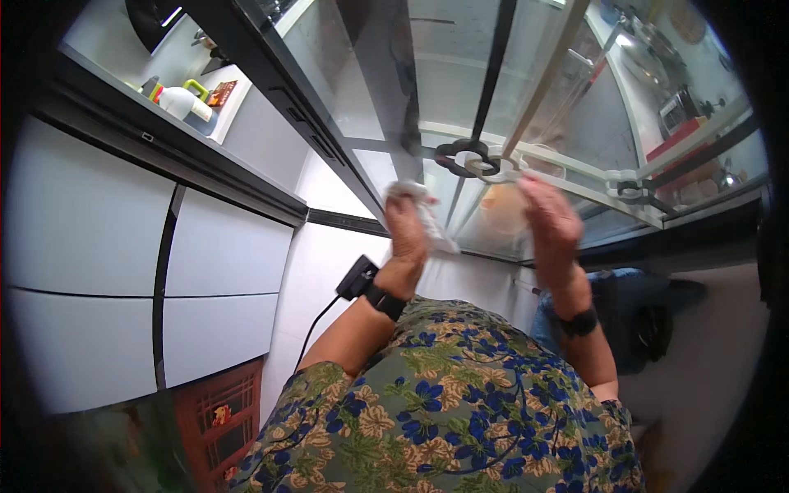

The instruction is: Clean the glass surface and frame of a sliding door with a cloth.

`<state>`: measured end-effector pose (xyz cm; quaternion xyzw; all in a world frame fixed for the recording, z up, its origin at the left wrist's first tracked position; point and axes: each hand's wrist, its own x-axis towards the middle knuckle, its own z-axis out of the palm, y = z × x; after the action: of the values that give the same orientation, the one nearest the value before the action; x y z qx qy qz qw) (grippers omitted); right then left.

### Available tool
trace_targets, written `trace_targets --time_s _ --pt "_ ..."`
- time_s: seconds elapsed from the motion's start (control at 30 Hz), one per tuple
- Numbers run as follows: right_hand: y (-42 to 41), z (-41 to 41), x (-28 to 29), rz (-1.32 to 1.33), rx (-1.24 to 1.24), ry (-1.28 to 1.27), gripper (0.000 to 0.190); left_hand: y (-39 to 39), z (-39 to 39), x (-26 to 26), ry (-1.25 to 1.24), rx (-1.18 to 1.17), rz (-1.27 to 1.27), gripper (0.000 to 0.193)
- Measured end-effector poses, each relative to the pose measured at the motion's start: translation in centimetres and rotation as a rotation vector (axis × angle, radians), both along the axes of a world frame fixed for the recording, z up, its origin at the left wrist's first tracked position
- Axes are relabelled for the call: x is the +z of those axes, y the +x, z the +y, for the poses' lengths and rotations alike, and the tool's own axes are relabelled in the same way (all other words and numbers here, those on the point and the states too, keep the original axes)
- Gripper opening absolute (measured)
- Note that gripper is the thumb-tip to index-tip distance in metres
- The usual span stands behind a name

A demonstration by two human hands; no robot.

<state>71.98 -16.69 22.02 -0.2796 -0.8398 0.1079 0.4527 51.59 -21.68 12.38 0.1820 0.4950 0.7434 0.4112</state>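
Note:
My left hand [407, 231] grips a crumpled white cloth [436, 228] in front of a sliding glass door. Blur hides the cloth's exact contact with the pane. My right hand [553, 228] is raised before the glass door panel [456, 80], palm flat and fingers stretched, with nothing seen in it. Whether it touches the glass I cannot tell. Between the hands and higher up, a dark flower-shaped ornament [450, 161] joins the thin bars on the pane. A round orange-tinted shape [504, 209] shows at the glass beside my right fingers; its nature is unclear.
The dark door frame [290, 105] rises left of my hands. Beyond it, a white jug with a green handle [185, 101] stands on a counter. White cabinet panels [92, 215] fill the left side. A black device [359, 277] with a cable hangs by my left wrist. Blue denim [622, 289] shows at right.

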Motion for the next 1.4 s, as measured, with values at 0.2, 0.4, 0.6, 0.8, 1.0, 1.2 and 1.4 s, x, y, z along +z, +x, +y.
trace_targets --time_s 0.2,0.4,0.6,0.8,1.0,1.2,1.4 --pt "3.4 1.3 3.4 0.088 -0.186 0.048 0.011 -11.1 -0.3 6.8 0.033 0.928 1.091 0.026" --pt "2.6 1.4 0.7 -0.024 -0.159 0.026 0.008 -15.2 3.7 15.8 0.425 0.75 1.143 0.025" --pt "2.7 1.3 0.4 -0.097 -0.153 -0.075 0.008 -13.1 4.6 13.8 0.254 0.864 1.17 0.024" --pt "1.9 1.4 0.6 -0.152 -0.241 -0.035 0.008 -11.5 4.5 7.1 0.209 0.918 1.229 0.031" --pt "1.9 1.6 0.5 -0.177 -0.233 -0.009 0.008 -12.4 4.6 2.1 0.282 0.81 0.92 0.016" --pt "2.0 1.7 0.5 -0.218 -0.221 0.005 0.008 -12.4 3.6 -4.2 0.147 0.621 0.43 0.014" --pt "1.8 1.8 0.6 -0.238 -0.228 0.023 0.008 -12.9 3.9 -8.7 -0.065 0.563 0.245 0.011"
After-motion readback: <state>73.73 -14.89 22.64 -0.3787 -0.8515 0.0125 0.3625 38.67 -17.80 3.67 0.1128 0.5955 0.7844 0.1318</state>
